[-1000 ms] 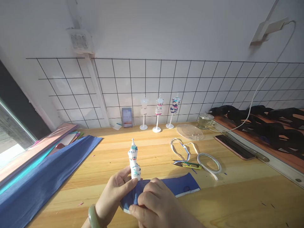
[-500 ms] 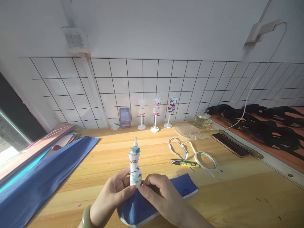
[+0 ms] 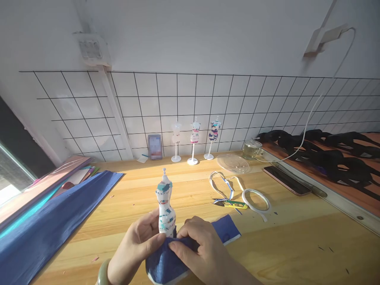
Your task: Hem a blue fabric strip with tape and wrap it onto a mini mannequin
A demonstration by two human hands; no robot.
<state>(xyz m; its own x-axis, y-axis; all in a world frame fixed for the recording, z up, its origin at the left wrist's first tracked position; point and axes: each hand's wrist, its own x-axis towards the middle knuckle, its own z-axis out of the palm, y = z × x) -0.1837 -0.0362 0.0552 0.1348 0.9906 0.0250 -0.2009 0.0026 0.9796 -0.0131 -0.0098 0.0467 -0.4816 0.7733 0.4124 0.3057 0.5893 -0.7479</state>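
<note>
A small white dress form (image 3: 166,208) with teal, navy and red paint-like patches stands upright between my hands. My left hand (image 3: 138,243) is wrapped around its lower part, thumb in front at the bottom of the torso. Blue paper or fabric with a white edge (image 3: 163,261) hangs round the form's base like a skirt. With thumb and fingers together, my right hand (image 3: 198,245) pinches the top of this blue piece against the form's right side. Another part of blue material with a white edge (image 3: 227,229) shows beyond my right hand; whether it joins the skirt is hidden.
Behind stand three small dress forms (image 3: 194,136) on stands. To the right lie yellow-green thread snips (image 3: 234,204), a roll of white tape (image 3: 257,199), a clear lid (image 3: 233,163) and a phone (image 3: 286,180). A long blue sheet (image 3: 65,221) lies at the left.
The dress form has shifted slightly left and tilted a little. My right hand has pulled the blue piece up against the form's waist, its fingers now over the upper edge.
</note>
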